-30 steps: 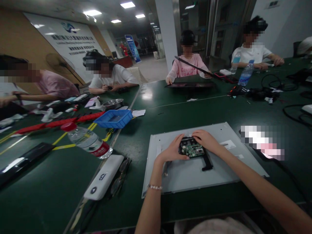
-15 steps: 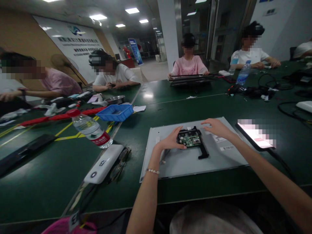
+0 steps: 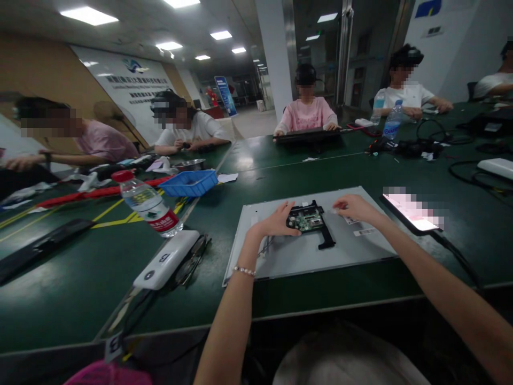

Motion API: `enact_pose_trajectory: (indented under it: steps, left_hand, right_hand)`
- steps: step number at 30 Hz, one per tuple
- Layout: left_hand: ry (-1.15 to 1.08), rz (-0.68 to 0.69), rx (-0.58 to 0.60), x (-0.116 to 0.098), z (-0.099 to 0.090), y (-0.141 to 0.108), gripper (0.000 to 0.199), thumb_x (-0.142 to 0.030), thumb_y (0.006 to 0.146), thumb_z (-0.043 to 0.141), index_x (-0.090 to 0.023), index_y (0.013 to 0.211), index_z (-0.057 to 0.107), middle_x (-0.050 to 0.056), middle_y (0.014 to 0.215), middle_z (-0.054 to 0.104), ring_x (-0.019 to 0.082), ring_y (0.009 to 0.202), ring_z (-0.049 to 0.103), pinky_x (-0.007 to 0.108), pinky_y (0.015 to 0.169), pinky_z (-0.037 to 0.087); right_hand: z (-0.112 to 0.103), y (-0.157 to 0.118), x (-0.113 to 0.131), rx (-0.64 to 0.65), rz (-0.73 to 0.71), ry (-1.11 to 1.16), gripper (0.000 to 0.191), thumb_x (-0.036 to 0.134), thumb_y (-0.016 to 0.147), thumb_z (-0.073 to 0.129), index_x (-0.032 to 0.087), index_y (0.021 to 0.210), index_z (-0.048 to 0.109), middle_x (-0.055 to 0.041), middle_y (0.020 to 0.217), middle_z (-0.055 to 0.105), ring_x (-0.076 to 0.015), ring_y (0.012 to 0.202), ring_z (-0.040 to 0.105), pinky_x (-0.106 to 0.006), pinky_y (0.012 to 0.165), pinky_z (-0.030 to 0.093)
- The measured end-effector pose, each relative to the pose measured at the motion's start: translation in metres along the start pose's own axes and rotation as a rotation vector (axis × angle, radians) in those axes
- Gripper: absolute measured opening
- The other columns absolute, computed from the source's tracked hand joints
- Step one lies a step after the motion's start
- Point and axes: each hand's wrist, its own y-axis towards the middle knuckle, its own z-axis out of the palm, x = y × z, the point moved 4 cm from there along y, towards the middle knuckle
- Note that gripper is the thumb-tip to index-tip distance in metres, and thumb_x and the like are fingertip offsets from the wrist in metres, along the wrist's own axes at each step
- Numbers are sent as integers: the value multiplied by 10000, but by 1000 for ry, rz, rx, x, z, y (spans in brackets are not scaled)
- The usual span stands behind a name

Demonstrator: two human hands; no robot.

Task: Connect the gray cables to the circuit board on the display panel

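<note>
A grey flat panel (image 3: 288, 258) lies on the green table in front of me. On it rests a green circuit board (image 3: 306, 220) in a black plastic bracket (image 3: 326, 237) with one arm reaching toward me. My left hand (image 3: 276, 220) spans the board's left end, thumb on the near side and fingers on the far side, holding it. To the right of the bracket, over the panel, is my right hand (image 3: 352, 207), its fingertips curled and pinched together. Anything in that pinch is too small to make out. White labels (image 3: 364, 232) show on the panel beneath it.
A lit phone (image 3: 412, 212) with a cable lies right of the panel. To the left are a white power bank (image 3: 166, 259), glasses (image 3: 193, 260), a water bottle (image 3: 148, 206) and a blue tray (image 3: 189, 183). Several people sit around the table.
My right hand's fingers have gone from spread to pinched together, beside the bracket. My left hand stays at the board's left end. The whole view has shifted slightly.
</note>
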Motion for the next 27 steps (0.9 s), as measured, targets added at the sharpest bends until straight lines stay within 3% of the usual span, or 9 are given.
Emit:
enact_pose_trajectory:
  steps: [3, 8, 12, 15, 20, 24, 27]
  left_hand:
    - [110, -1, -62, -9, -1, -3, 1170, -688, 579, 663, -153, 1473, 133, 148, 1552, 50, 383, 1409, 33, 506, 1135, 101]
    - [194, 142, -95, -37, 0, -6, 915, -681, 749, 522, -201, 1461, 206, 111, 1553, 96, 321, 1420, 74, 457, 1141, 119]
    - [249, 236, -136, -52, 5, -3, 710, -604, 855, 440, -217, 1432, 296, 103, 1520, 229, 289, 1403, 175, 438, 1131, 181]
    - [289, 287, -156, -58, 8, 0, 562, -503, 903, 423, -199, 1375, 392, 103, 1465, 344, 266, 1359, 288, 413, 1116, 235]
    - [282, 340, -145, -67, 12, 3, 477, -406, 913, 449, -170, 1327, 434, 101, 1367, 474, 231, 1256, 438, 363, 1061, 340]
    - [263, 346, -152, -69, 13, 4, 479, -395, 900, 476, -160, 1316, 437, 110, 1354, 486, 234, 1246, 451, 367, 1058, 348]
    - [246, 359, -153, -69, 14, 4, 478, -379, 887, 500, -166, 1310, 436, 108, 1358, 482, 237, 1251, 445, 377, 1066, 339]
  right_hand:
    - [1, 0, 5, -31, -2, -14, 239, 133, 744, 602, 188, 957, 695, -74, 917, 699, -194, 810, 649, -318, 749, 505]
    - [1, -2, 9, -66, -21, -10, 213, 157, 772, 585, 176, 955, 692, -74, 924, 671, -172, 773, 633, -304, 726, 499]
    - [-3, -5, 10, -86, -43, -33, 155, 213, 795, 577, 181, 865, 712, -77, 929, 665, -196, 829, 619, -326, 771, 478]
    - [-6, -6, 11, -97, -28, 71, 153, 246, 790, 590, 185, 863, 711, -70, 940, 683, -215, 905, 613, -324, 799, 467]
    - [2, -6, 18, 3, 66, 419, 234, 305, 799, 578, 164, 936, 705, -59, 913, 702, -178, 819, 631, -289, 749, 477]
    - [10, -8, 27, 108, 113, 444, 282, 314, 802, 555, 150, 970, 711, -51, 823, 696, -152, 697, 603, -252, 600, 453]
    - [13, -9, 29, 149, 143, 423, 267, 302, 791, 564, 155, 950, 720, -43, 781, 694, -145, 662, 590, -245, 579, 445]
